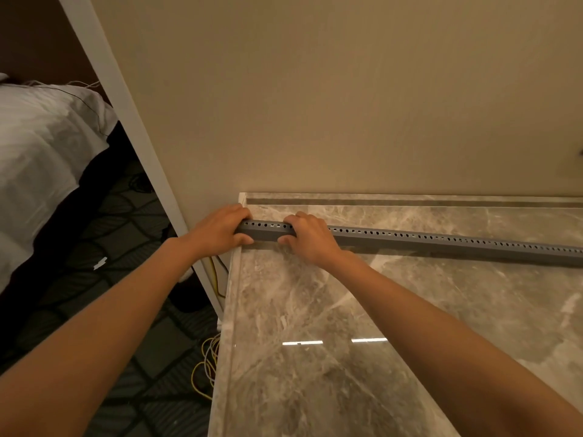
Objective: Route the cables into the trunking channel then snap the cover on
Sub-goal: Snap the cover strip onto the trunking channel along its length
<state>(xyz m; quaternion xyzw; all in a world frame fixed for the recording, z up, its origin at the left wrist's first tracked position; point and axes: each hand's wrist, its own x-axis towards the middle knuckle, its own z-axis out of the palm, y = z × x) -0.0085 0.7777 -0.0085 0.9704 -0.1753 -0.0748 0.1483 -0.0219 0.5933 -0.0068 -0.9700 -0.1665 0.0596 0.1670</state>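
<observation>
A long grey trunking channel (441, 242) with a row of small holes along its top lies across the marble counter (315, 310), running from the left edge off to the right. My left hand (220, 230) wraps around its left end at the counter's corner. My right hand (310, 234) grips the trunking just to the right of that, fingers over the top and thumb on the near side. Yellow and grey cables (209, 361) hang off the counter's left edge down to the floor. Whether cables lie inside the trunking is hidden.
A beige wall (347, 89) rises right behind the counter. A white door frame (132, 130) runs diagonally at the left. Beyond it are a bed with white sheets (41, 146) and dark patterned carpet (110, 231).
</observation>
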